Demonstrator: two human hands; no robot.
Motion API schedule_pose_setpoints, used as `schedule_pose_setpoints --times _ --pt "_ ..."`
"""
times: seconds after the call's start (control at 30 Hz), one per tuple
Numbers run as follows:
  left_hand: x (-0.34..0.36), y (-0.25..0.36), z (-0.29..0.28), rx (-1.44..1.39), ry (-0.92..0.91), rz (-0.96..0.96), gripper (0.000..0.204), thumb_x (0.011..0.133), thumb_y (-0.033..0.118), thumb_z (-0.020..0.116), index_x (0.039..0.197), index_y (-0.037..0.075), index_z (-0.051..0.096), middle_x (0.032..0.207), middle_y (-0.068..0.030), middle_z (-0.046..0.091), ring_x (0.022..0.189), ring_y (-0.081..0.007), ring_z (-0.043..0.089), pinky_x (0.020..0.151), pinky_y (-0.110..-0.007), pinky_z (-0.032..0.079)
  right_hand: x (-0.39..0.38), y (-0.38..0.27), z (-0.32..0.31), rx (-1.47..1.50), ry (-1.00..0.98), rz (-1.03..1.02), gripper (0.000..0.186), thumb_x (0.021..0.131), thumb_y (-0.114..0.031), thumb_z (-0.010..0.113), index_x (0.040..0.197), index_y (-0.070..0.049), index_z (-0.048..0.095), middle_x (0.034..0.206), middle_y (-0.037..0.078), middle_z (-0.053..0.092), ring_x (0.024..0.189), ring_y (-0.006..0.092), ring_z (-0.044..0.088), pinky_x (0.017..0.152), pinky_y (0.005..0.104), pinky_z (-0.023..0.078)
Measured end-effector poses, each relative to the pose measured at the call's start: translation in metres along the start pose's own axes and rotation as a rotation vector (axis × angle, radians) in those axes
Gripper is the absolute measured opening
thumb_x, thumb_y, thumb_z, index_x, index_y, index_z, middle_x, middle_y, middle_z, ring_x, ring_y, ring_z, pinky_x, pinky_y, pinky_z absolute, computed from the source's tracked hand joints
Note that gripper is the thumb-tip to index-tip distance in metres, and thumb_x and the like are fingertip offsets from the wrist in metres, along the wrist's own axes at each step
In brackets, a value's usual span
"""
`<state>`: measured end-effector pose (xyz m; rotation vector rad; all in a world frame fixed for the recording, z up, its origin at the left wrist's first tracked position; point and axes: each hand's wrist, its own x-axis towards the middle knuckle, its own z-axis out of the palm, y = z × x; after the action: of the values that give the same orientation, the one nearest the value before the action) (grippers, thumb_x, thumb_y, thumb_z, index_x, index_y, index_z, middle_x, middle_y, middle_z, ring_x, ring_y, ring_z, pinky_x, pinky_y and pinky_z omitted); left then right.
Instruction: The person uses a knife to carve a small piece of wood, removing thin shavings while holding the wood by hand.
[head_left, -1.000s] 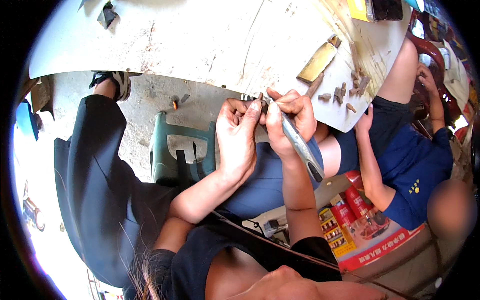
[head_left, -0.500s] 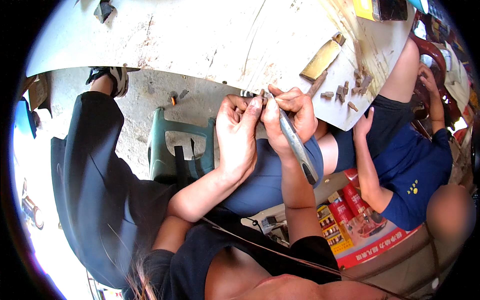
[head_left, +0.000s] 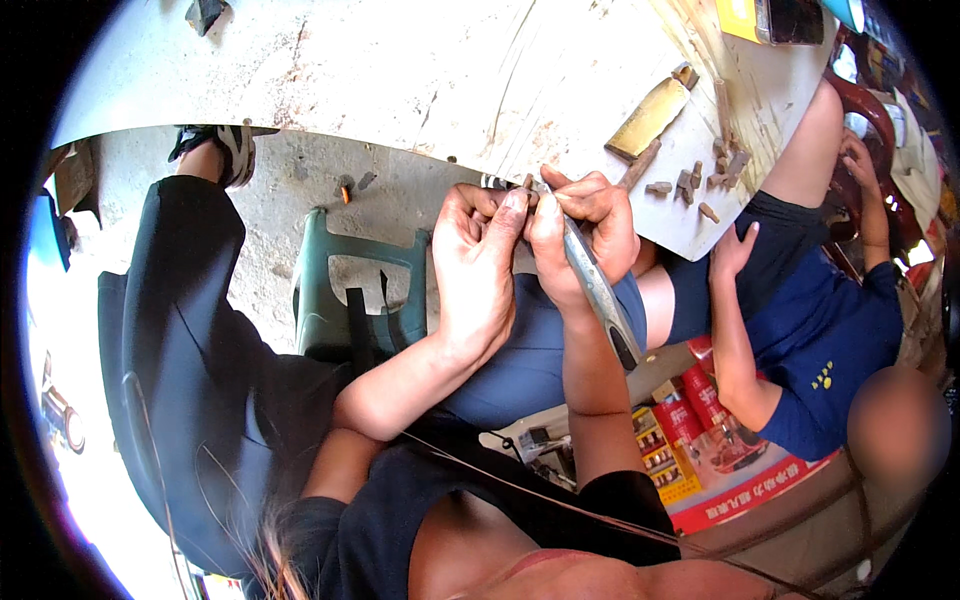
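My left hand (head_left: 480,235) is closed, thumb and fingers pinching a small brown piece (head_left: 529,183) that looks like wood or root. Most of that piece is hidden by the fingertips. Beside it, my right hand (head_left: 590,235) is closed round a grey metal utility knife (head_left: 592,275). The knife's handle slants down across the palm toward the forearm, and its front end lies at the brown piece, where the two hands meet. Both hands are just off the near edge of the white table (head_left: 380,80).
Several small brown chunks (head_left: 690,180) and a yellow, trough-shaped piece (head_left: 650,115) lie on the table's right part. A phone (head_left: 795,20) lies at the far right. A green plastic stool (head_left: 315,270) stands below. Another person in a blue shirt (head_left: 820,340) sits at right.
My hands stay together at the brown piece, with only a very slight shift of the knife and fingers. The whole view has moved a little.
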<state>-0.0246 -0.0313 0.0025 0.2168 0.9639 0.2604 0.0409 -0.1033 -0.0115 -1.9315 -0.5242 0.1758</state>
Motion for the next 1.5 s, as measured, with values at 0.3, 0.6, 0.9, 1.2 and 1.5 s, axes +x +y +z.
schedule_pose_setpoints --times 0.3,0.6,0.9,1.2,1.5 --pt "0.000 0.000 0.001 -0.015 0.003 -0.012 0.015 0.092 0.000 0.056 0.084 0.004 0.044 0.084 -0.0065 0.058 0.077 -0.0076 0.054 0.072 -0.022 0.046 0.003 -0.004 -0.005 -0.017 -0.047 0.037 0.022 0.075 -0.007 0.068 0.072 -0.001 0.047 0.063 0.010 0.052 0.059 0.0221 0.058 0.069 0.0380 0.058" --pt "-0.001 0.002 0.006 0.030 0.054 -0.017 0.018 0.092 0.000 0.055 0.082 0.006 0.042 0.079 -0.0024 0.051 0.074 -0.0060 0.049 0.069 -0.021 0.043 0.004 -0.008 0.001 -0.047 -0.006 -0.038 0.020 0.075 -0.004 0.068 0.072 0.001 0.049 0.063 0.010 0.053 0.057 0.0212 0.057 0.070 0.0380 0.058" --pt "0.001 0.002 0.004 0.021 0.039 -0.022 0.018 0.092 -0.001 0.055 0.082 0.007 0.041 0.080 -0.0035 0.054 0.075 -0.0066 0.051 0.070 -0.022 0.045 0.006 -0.004 0.000 -0.024 -0.019 -0.018 0.022 0.074 -0.002 0.068 0.070 0.000 0.047 0.063 0.011 0.054 0.058 0.0227 0.058 0.069 0.0385 0.058" --pt "0.001 0.004 0.005 0.003 0.031 -0.016 0.018 0.092 -0.001 0.055 0.083 0.006 0.041 0.079 -0.0044 0.054 0.074 -0.0074 0.052 0.071 -0.022 0.045 0.008 -0.006 -0.003 0.007 -0.056 -0.002 0.021 0.073 -0.002 0.067 0.069 0.000 0.047 0.063 0.012 0.054 0.058 0.0223 0.058 0.069 0.0383 0.058" --pt "0.001 0.003 0.006 0.025 0.019 -0.003 0.017 0.092 0.000 0.055 0.084 0.006 0.041 0.077 -0.0063 0.055 0.070 -0.0093 0.052 0.067 -0.023 0.044 0.004 -0.001 -0.005 0.159 -0.004 0.070 0.021 0.077 -0.006 0.068 0.077 0.001 0.048 0.066 0.009 0.055 0.062 0.0182 0.059 0.069 0.0363 0.057"
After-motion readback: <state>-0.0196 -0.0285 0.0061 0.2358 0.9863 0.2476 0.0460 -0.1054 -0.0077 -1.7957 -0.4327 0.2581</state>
